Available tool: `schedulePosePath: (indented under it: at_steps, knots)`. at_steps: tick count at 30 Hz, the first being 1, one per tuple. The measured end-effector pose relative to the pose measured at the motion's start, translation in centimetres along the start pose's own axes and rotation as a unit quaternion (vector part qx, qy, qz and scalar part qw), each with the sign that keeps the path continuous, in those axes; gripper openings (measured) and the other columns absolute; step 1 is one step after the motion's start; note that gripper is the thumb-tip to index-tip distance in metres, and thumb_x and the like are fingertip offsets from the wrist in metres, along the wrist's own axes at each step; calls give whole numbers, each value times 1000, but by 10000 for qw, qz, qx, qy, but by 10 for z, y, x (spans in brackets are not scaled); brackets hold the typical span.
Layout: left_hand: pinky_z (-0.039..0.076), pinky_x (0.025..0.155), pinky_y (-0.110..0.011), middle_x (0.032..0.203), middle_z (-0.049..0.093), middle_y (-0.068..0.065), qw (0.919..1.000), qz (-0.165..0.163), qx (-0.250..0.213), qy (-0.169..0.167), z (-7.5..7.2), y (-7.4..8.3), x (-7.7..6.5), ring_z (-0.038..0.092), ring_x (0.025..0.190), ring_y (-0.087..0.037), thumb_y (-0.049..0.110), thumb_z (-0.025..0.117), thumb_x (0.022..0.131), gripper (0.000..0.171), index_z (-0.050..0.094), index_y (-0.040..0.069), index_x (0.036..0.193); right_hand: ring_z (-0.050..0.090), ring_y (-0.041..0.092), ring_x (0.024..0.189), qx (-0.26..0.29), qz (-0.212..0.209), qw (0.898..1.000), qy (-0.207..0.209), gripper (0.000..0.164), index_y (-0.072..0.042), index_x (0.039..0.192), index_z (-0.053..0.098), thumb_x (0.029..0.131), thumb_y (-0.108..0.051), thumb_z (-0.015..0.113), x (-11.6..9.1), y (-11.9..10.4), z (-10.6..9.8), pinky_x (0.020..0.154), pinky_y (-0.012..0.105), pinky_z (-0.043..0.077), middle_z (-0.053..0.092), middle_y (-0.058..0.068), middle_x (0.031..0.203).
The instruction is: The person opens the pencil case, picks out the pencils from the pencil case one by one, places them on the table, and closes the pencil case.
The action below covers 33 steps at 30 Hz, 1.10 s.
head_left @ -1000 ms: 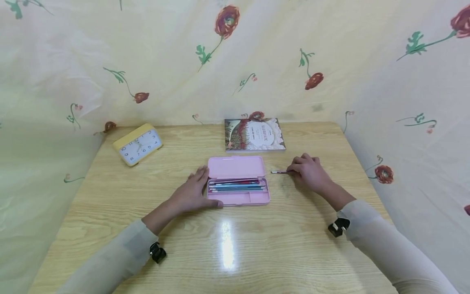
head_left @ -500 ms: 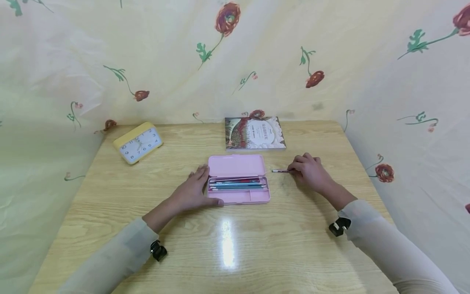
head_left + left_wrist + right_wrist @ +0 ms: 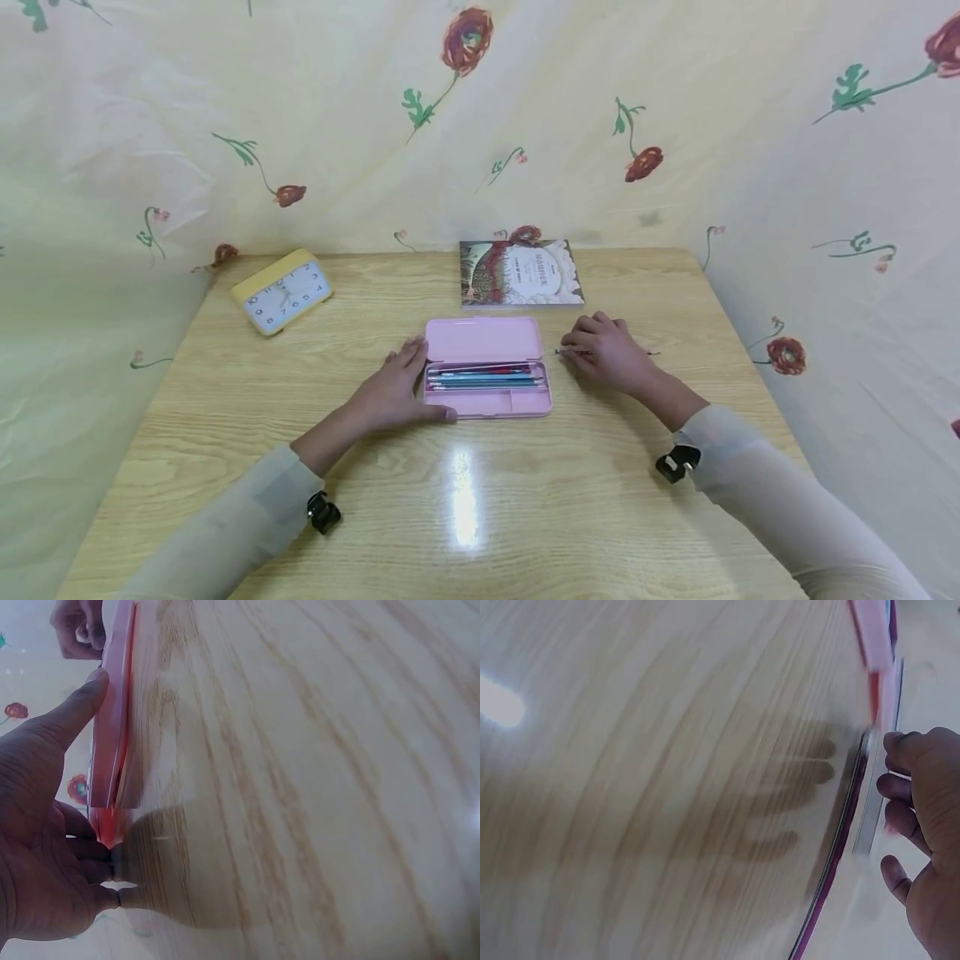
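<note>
A pink pencil case (image 3: 486, 403) lies open on the table with several pencils (image 3: 483, 377) in its long compartment. My left hand (image 3: 386, 396) rests against the case's left end. Its thumb (image 3: 82, 694) lies stretched along the front edge, and the other fingers touch the left side. To the right of the case, my right hand (image 3: 607, 354) is over a single dark reddish pencil (image 3: 847, 802). In the right wrist view this pencil lies on the wood, and the loosely bent fingers (image 3: 900, 791) stand apart from it. Its two ends show beyond the hand in the head view.
A book (image 3: 521, 273) with an illustrated cover lies behind the case near the back wall. A yellow clock (image 3: 282, 292) stands at the back left. Patterned cloth (image 3: 337, 125) encloses the wooden table (image 3: 375, 517) at the back and sides.
My right hand has slid left along the pencil, so its right end now shows past the hand. The left hand and the case have stayed put.
</note>
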<state>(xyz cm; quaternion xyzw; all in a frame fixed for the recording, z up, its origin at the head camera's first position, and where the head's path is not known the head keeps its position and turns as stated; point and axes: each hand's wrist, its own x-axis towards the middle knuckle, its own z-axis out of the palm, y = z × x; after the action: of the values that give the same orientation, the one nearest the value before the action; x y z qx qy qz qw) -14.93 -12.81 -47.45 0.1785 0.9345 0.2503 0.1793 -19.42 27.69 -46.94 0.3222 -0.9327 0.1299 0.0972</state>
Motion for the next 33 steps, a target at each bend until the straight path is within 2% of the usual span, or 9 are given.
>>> schedulePosePath:
  at_steps: [7, 13, 17, 23, 33]
  knots:
    - [13, 143, -55, 188, 6, -15, 10000, -20, -46, -21, 0, 2, 1, 6, 175, -35, 80, 83, 82, 141, 12, 1, 176, 60, 28, 95, 45, -875, 9961, 128, 15, -10, 106, 84, 93, -15, 90, 18, -34, 9, 81, 54, 53, 74, 6, 103]
    - [12, 143, -54, 187, 7, -15, 10000, -35, -55, -13, 1, 0, 2, 6, 175, -35, 80, 83, 81, 142, 13, 1, 176, 63, 29, 102, -574, -1365, 9889, -91, 19, -12, 111, 83, 93, -14, 90, 27, -51, 12, 88, 55, 56, 74, 4, 107]
    - [13, 143, -56, 187, 7, -16, 10000, -15, -47, -16, 1, -2, 3, 7, 175, -36, 80, 83, 81, 143, 12, 0, 176, 65, 29, 106, -890, -1482, 9843, -345, 24, -12, 116, 83, 93, -12, 90, 30, -56, 12, 92, 55, 57, 74, 6, 111]
    - [12, 143, -55, 187, 6, -14, 9999, -57, -79, -26, -1, -1, 2, 6, 175, -35, 80, 84, 80, 143, 12, 1, 176, 66, 29, 101, -821, -1470, 9850, -371, 30, -8, 115, 82, 87, -1, 91, 31, -57, 11, 84, 50, 58, 73, 8, 109]
    - [12, 143, -54, 188, 5, -13, 9999, -120, 29, -54, 0, -3, 3, 5, 175, -34, 81, 83, 80, 144, 10, 3, 176, 64, 27, 96, -712, -1481, 9863, -173, 12, -9, 110, 82, 98, -11, 84, 38, -62, 17, 84, 49, 59, 72, 6, 103]
